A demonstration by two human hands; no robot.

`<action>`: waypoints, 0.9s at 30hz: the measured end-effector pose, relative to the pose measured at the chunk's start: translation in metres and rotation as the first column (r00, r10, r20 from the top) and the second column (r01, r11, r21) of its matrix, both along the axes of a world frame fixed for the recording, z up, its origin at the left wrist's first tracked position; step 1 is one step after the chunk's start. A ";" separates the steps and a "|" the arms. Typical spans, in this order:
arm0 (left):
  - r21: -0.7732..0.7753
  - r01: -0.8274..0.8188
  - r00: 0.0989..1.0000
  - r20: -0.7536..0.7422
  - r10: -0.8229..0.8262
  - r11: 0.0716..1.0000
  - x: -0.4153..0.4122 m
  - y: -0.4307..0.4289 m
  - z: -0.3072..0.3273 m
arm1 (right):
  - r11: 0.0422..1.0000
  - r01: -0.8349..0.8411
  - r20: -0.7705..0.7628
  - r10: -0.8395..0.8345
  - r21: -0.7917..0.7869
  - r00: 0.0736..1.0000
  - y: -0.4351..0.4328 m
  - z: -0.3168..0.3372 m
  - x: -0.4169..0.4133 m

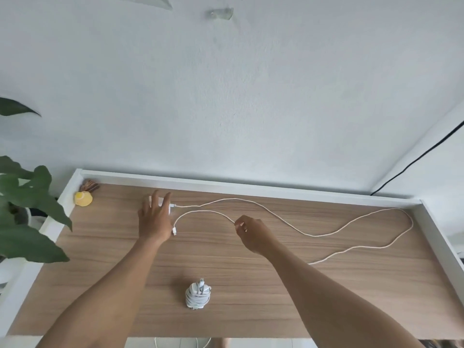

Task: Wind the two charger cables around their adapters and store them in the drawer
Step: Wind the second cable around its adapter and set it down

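One white adapter with its cable wound round it (198,294) stands near the front middle of the wooden desk (251,285). A second white adapter (167,206) lies at the back left, mostly hidden under my left hand (155,217), whose spread fingers reach over it. Its long white cable (326,233) runs loose across the desk to the right and loops back. My right hand (252,233) pinches this cable near its free end, whose plug (174,231) lies by my left wrist.
A white raised rim (251,188) borders the desk at the back and sides. A yellow object (83,199) with a brown thing behind it sits in the back left corner. Green plant leaves (27,212) overhang the left edge. A black cable (414,159) runs along the right wall.
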State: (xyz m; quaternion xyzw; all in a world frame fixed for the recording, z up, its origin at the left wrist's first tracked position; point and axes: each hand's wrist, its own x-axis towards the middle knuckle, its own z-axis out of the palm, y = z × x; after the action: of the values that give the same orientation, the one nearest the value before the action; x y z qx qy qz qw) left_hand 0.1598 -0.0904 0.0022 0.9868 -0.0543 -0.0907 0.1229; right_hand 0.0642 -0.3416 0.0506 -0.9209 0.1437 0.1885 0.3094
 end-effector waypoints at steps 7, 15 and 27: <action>0.206 -0.006 0.993 0.113 -0.018 0.978 0.017 0.010 0.000 | 1.000 0.009 -0.025 -0.009 -0.006 1.000 -0.009 0.000 0.007; -0.220 0.248 0.968 0.024 -0.249 0.944 0.016 -0.023 0.056 | 0.998 0.062 0.146 -0.059 -0.012 0.988 -0.014 0.029 0.022; -0.512 0.297 0.917 -0.083 -0.390 0.806 0.014 -0.094 0.154 | 0.998 0.042 0.237 -0.052 0.048 0.970 -0.017 0.088 0.040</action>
State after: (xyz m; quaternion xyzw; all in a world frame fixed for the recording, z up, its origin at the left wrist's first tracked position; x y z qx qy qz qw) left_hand 0.1737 -0.1845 0.1561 0.8841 -0.2419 -0.1854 0.3542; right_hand 0.1046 -0.3587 0.1386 -0.9264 0.1231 0.0723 0.3485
